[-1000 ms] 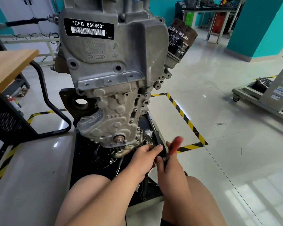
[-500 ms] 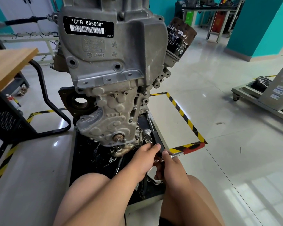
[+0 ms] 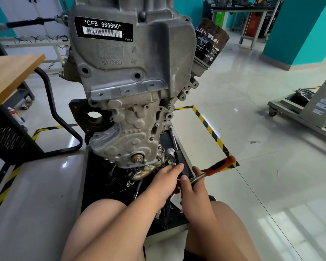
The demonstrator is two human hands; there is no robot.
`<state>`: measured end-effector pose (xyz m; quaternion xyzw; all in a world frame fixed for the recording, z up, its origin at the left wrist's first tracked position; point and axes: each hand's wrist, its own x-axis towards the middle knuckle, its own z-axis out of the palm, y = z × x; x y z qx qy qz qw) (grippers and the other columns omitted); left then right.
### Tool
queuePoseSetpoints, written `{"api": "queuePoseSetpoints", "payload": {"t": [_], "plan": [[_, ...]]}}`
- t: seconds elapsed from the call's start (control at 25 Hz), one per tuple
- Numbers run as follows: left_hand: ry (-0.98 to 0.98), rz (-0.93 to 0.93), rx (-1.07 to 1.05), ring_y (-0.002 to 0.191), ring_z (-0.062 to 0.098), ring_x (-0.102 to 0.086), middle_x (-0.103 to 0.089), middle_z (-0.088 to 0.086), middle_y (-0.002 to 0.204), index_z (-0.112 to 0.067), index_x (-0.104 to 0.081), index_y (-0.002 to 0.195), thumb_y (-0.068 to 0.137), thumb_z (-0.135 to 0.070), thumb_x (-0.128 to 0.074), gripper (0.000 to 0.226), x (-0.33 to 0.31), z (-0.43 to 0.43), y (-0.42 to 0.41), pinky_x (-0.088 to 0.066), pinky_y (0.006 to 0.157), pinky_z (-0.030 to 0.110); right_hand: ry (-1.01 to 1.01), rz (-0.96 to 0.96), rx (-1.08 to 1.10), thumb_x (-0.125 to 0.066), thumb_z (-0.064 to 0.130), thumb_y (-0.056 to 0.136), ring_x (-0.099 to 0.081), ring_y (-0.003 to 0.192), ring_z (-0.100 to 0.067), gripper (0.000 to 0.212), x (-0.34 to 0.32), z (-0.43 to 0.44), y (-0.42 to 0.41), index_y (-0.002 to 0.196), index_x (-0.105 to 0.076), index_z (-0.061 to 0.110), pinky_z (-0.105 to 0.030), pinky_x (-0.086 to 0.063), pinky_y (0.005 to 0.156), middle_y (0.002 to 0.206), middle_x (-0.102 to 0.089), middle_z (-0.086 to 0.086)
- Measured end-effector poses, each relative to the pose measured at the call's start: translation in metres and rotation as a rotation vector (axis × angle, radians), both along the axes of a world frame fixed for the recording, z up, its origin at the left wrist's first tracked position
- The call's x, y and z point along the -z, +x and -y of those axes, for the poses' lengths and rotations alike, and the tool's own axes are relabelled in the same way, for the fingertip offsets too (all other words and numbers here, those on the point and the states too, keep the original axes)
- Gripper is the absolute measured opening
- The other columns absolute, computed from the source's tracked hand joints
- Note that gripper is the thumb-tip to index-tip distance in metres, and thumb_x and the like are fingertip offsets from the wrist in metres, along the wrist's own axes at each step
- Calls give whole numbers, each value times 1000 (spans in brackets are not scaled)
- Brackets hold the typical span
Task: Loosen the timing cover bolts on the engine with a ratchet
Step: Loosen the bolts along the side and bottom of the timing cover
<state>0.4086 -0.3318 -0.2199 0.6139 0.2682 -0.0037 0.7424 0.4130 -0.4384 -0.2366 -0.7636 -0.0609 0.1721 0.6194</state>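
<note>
Your ratchet sits low and right of centre in the frame. Its red-and-black handle angles up and right over the striped floor tape, and its head is buried between your two hands. Your right hand is curled round the bare chrome shank close to the head, thumb on top. Your left hand lies over the head end with its fingertips up against the lower right corner of the engine. I can't tell whether it's gripping the head or just steadying it, and the socket and the bolt it's on are hidden too.

The timing cover is the ribbed grey casting in the middle of the frame, with the crank sprocket poking out at its foot. Small bolts dot its right edge.

Now, the feel of it. That ratchet is stiff steel and won't flex, but the polished shank looks slick, and that close to the head you've little leverage. The rubbery red grip out at the far end is the better place to pull. The engine looks heavy enough not to budge. The cover is likely cast alloy, so keep the socket square, and expect a tight bolt to let go suddenly, with your knuckles just beside those hard edges.
</note>
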Motion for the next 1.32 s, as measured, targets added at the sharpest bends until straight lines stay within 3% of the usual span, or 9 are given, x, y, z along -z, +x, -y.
{"api": "queuePoseSetpoints", "payload": {"t": [0.12, 0.28, 0.44, 0.6, 0.84, 0.96, 1.12, 1.24, 1.32], "plan": [[-21, -3, 40, 92, 13, -66, -71, -2, 102, -26, -68, 95, 94, -38, -56, 17, 0, 1, 0, -52, 87, 32, 148, -322, 67, -41, 42, 97, -56, 64, -19, 35, -3, 0, 5, 113, -55, 14, -37, -49, 66, 76, -59, -5], [47, 31, 30, 100, 26, -67, -71, 12, 106, -17, -70, 96, 93, -33, -60, 19, 1, 4, 0, -51, 91, 41, 246, -434, 60, -34, 40, 101, -40, 37, -17, 50, -12, 4, 6, 76, -59, 4, -35, -42, 54, 48, -43, -3], [94, 67, 7, 82, 18, -69, -74, 7, 89, -13, -71, 93, 91, -31, -63, 20, 1, 7, 4, -55, 73, 33, -10, -72, 87, -45, 34, 98, -61, 67, -11, 20, -14, 5, -3, 108, -54, 19, -32, -51, 68, 74, -63, 9], [68, 85, -5, 77, 8, -66, -72, 2, 87, -13, -69, 91, 89, -31, -65, 19, 1, 6, 4, -51, 66, 19, -204, 200, 19, -52, 33, 95, -59, 76, 3, 27, -9, 5, -13, 116, -35, 38, -13, -38, 55, 86, -58, 17], [95, 75, 33, 75, 8, -65, -72, -2, 88, -20, -67, 98, 90, -39, -63, 21, -2, 5, 6, -53, 67, 23, -5, 15, 209, -50, 37, 96, -67, 80, -23, 17, -7, 0, -10, 99, -51, 21, -38, -53, 70, 87, -69, -3], [74, 25, 72, 57, -9, -60, -66, -18, 72, -28, -66, 83, 94, -38, -58, 16, -2, 6, 5, -45, 49, 7, 7, -82, 223, -42, 39, 98, -66, 84, -25, 23, -8, 1, -5, 97, -54, 20, -37, -50, 72, 89, -70, -7], [139, 15, 87, 67, 4, -58, -64, -8, 78, -27, -66, 79, 94, -35, -58, 19, -1, 6, 4, -47, 59, 16, 14, -63, 217, -44, 33, 99, -64, 97, -25, 21, -10, 3, -4, 117, -50, 24, -37, -50, 82, 106, -67, -5], [127, 21, 22, 67, 15, -51, -60, 2, 75, -19, -66, 82, 94, -26, -58, 16, 0, 6, 5, -40, 57, 26, -21, 128, 144, -47, 22, 99, -59, 99, 1, 34, -11, 4, -7, 123, -42, 46, -6, -43, 78, 109, -59, 17], [97, 7, -1, 69, 17, -54, -62, 5, 78, -17, -67, 86, 94, -24, -57, 15, -1, 7, 6, -41, 60, 27, -40, 149, 105, -46, 22, 99, -58, 94, 9, 37, -9, 4, -7, 118, -38, 53, -2, -42, 72, 102, -58, 21]]}}
